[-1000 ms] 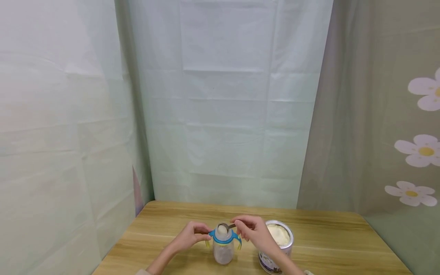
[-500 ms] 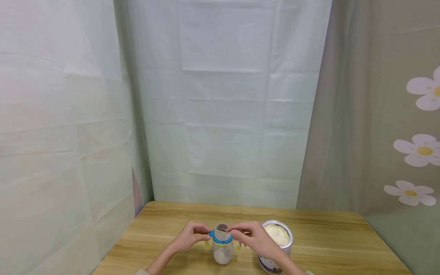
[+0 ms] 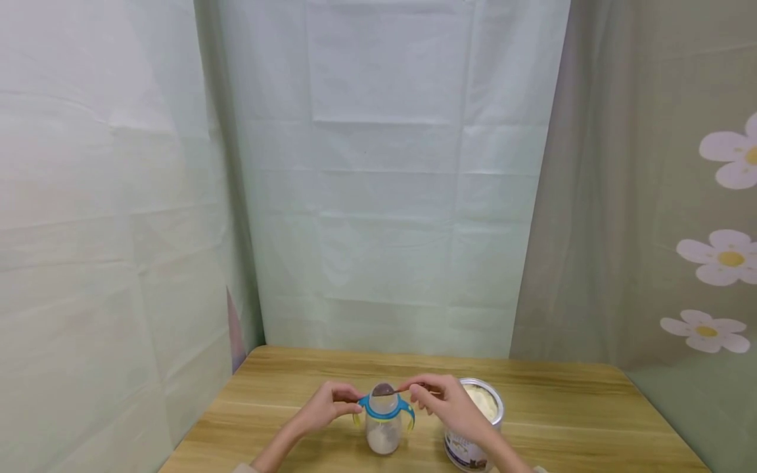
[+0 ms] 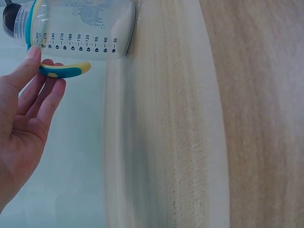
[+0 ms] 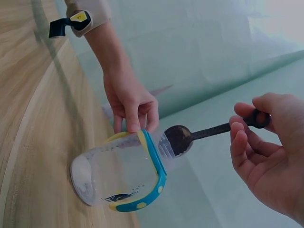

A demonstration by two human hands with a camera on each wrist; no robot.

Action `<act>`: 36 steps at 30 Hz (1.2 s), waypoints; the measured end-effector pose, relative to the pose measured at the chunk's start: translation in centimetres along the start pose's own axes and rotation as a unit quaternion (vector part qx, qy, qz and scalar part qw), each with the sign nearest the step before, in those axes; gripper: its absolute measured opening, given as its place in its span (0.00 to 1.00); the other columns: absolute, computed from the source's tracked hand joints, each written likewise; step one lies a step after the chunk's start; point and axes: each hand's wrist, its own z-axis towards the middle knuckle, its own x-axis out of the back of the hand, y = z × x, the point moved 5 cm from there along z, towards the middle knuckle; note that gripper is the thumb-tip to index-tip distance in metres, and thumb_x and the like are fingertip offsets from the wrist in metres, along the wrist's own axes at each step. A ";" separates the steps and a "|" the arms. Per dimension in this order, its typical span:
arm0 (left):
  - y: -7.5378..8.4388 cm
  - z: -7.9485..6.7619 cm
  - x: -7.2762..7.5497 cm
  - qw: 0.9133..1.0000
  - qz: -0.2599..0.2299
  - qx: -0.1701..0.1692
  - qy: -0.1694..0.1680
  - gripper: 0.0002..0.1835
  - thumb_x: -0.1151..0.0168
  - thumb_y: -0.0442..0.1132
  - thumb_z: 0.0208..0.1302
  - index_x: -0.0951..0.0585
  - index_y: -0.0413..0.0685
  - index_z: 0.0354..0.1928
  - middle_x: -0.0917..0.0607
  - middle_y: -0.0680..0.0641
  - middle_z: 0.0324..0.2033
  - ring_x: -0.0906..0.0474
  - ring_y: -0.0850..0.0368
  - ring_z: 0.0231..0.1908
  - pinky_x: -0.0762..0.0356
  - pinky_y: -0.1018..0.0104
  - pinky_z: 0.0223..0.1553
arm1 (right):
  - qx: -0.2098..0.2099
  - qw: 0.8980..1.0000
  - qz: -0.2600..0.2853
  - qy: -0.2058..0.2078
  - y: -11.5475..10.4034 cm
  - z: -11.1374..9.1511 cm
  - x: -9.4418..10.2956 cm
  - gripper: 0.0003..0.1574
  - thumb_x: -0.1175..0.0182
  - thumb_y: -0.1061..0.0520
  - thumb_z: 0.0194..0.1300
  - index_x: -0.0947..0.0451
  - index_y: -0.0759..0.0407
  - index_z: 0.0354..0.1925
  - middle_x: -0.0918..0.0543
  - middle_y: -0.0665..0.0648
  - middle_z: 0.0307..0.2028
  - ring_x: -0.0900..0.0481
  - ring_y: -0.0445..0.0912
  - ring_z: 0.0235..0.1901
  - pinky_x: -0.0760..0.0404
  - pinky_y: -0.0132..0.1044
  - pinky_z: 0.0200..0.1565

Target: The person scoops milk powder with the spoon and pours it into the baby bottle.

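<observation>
A clear baby bottle [image 3: 383, 439] stands upright on the table, with a blue and yellow two-handled collar [image 5: 156, 156] below its open neck. White powder lies in its bottom. My left hand [image 3: 331, 404] pinches the top of the bottle's left handle [image 4: 66, 71] between thumb and fingers. In my right hand [image 3: 443, 399] is a dark measuring spoon [image 5: 209, 132], pinched by the end of its handle. The spoon's bowl [image 5: 178, 140] is turned over at the bottle's mouth. To the right, partly behind my right forearm, stands an open tin of milk powder [image 3: 458, 450].
The wooden table [image 3: 568, 420] has pale hanging cloth [image 3: 390, 230] behind it and on both sides. White flowers are printed on the right-hand cloth [image 3: 639, 197]. A strap with a small black device [image 5: 73, 23] is around the left wrist.
The spoon held powder at the bottle's mouth a second ago; its bowl has turned over and shows its dark side. My right hand dipped, then rose slightly. The left hand stayed still.
</observation>
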 end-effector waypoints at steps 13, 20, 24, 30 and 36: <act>0.2 -0.2 -0.1 1.000 -0.005 0.015 0.006 0.11 0.36 0.34 0.63 0.17 0.34 0.45 0.13 0.38 0.40 0.17 0.65 0.39 0.18 0.71 0.40 | 0.019 0.998 0.044 0.040 0.8 -0.1 1.2 0.19 0.53 0.53 0.76 0.21 0.65 0.48 0.21 0.55 0.30 0.26 0.36 0.25 0.23 0.33 0.24; 0.4 -0.1 0.0 1.000 -0.003 -0.001 0.002 0.12 0.36 0.35 0.63 0.17 0.34 0.45 0.13 0.39 0.40 0.16 0.63 0.39 0.18 0.71 0.40 | 0.009 0.996 0.057 0.069 1.1 -0.3 1.7 0.22 0.57 0.53 0.78 0.24 0.70 0.49 0.21 0.67 0.31 0.26 0.36 0.24 0.25 0.33 0.22; 0.5 0.0 0.0 1.000 -0.001 -0.007 0.001 0.12 0.36 0.35 0.63 0.17 0.34 0.45 0.13 0.39 0.40 0.16 0.63 0.40 0.18 0.71 0.40 | -0.005 0.993 0.073 0.089 1.4 -0.4 2.1 0.24 0.58 0.52 0.78 0.25 0.71 0.50 0.21 0.68 0.32 0.26 0.36 0.23 0.26 0.32 0.22; 0.4 0.0 -0.1 1.000 -0.002 -0.003 0.000 0.11 0.36 0.35 0.63 0.16 0.36 0.45 0.13 0.37 0.41 0.16 0.63 0.40 0.18 0.71 0.40 | -0.027 0.986 0.117 0.118 2.1 -0.7 2.6 0.27 0.58 0.50 0.78 0.27 0.74 0.52 0.22 0.52 0.29 0.28 0.36 0.22 0.28 0.27 0.22; 0.3 0.0 -0.1 1.000 -0.001 -0.004 0.003 0.11 0.36 0.35 0.63 0.16 0.37 0.44 0.13 0.37 0.40 0.16 0.64 0.39 0.18 0.71 0.40 | -0.056 0.973 0.161 0.156 2.9 -0.9 3.1 0.25 0.57 0.48 0.78 0.25 0.68 0.50 0.23 0.50 0.28 0.29 0.36 0.21 0.31 0.25 0.23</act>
